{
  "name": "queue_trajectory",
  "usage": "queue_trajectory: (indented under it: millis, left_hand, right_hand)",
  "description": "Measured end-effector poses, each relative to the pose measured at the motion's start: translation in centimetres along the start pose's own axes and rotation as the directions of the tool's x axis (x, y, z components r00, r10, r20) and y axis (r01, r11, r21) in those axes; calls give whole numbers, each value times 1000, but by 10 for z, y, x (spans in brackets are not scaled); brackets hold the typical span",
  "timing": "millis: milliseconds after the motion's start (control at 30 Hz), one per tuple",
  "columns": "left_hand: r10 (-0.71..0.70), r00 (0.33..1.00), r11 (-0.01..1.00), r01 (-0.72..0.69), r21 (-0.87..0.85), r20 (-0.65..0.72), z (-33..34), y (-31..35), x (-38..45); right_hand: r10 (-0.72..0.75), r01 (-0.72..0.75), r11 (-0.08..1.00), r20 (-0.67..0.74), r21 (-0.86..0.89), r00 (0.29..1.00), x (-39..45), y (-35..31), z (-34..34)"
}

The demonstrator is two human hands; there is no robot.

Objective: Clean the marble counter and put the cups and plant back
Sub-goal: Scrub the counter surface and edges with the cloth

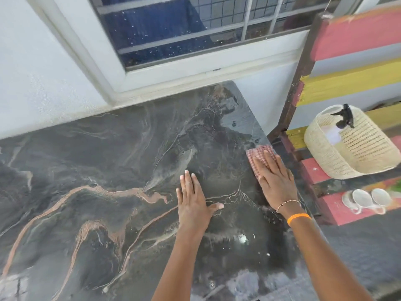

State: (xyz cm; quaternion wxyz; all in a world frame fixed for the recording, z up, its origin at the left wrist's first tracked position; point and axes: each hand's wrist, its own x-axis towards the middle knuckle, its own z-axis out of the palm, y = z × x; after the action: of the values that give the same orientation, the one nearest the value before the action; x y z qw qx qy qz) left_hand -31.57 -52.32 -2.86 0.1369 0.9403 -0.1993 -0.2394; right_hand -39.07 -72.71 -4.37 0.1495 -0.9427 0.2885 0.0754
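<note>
The dark marble counter (97, 170) with pink veins fills the lower left and bears nothing but my hands and a cloth. My right hand (275, 178) lies flat, pressing a pink checked cloth (258, 154) onto the counter's right edge. My left hand (193, 198) rests flat on the marble with fingers spread, holding nothing. White cups (366, 199) sit on a striped wooden bench (314, 168) to the right of the counter. A trace of green at the far right edge (398, 184) could be the plant; I cannot tell.
A cream woven basket (355, 148) with a black-nozzled spray bottle (345, 117) stands on the bench above the cups. A white wall and a barred window (173, 29) run behind the counter. Wet streaks shine near the counter's front edge.
</note>
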Motion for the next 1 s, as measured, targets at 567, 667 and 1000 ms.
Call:
queue_trajectory:
  millis: [567, 667, 1000]
  left_hand:
    - [-67, 996, 996, 71, 58, -66, 16, 12, 17]
    - [-63, 993, 998, 65, 21, -102, 15, 14, 17]
    - [-109, 973, 985, 134, 112, -204, 20, 8, 22]
  right_hand:
    - [108, -100, 990, -87, 99, 990, 133, -64, -8]
    - [-134, 138, 990, -88, 41, 987, 127, -97, 3]
    - [-623, 620, 782, -30, -67, 782, 109, -79, 12]
